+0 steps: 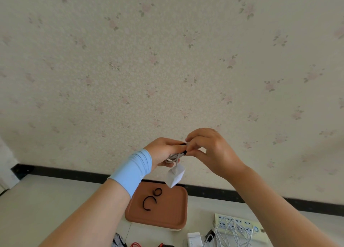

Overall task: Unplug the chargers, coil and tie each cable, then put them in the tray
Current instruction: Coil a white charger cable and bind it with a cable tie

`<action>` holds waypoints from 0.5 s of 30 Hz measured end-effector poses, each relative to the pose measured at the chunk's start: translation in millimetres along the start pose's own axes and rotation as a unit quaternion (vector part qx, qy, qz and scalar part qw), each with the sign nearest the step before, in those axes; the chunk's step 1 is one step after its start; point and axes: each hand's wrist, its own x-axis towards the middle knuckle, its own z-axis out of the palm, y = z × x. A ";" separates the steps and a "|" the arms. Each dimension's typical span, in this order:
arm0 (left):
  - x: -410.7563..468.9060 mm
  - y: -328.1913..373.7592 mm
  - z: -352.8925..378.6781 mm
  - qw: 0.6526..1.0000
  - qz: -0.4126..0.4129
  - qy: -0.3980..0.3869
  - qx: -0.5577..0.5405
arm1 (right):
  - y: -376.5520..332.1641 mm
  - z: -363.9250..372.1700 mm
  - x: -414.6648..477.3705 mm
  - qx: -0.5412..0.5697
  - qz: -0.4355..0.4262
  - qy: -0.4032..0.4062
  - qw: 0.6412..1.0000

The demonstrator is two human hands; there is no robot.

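Observation:
Both hands are raised in front of the flowered wall. My left hand (164,151), with a light blue wristband, grips a coiled grey-white cable (175,156). The cable's white charger block (176,176) dangles below the coil. My right hand (208,148) pinches a black tie (184,148) at the coil's right side. Below, a brown tray (167,218) lies on the floor with two black ties (151,200) in it.
A white power strip (242,226) lies on the floor at the lower right, with loose white cables (232,233) over it. A white charger (194,240) and a black plug (210,236) sit near it. Red and black cable ends (147,245) show at the bottom edge.

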 end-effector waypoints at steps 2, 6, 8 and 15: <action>1.0 -0.9 -0.9 0.998 0.031 -0.010 0.053 | -2.2 -2.9 -2.5 0.065 0.101 -0.017 0.993; 3.0 -2.9 3.3 0.986 0.061 -0.043 0.146 | -3.2 -4.0 -7.0 0.184 0.239 -0.077 0.950; 4.6 -3.8 2.9 0.980 0.074 -0.042 0.179 | -4.3 -3.6 -6.4 0.206 0.244 -0.089 0.943; 13.1 -8.5 0.7 0.972 0.072 -0.039 0.218 | 1.4 -2.0 -3.6 0.256 0.267 -0.121 0.921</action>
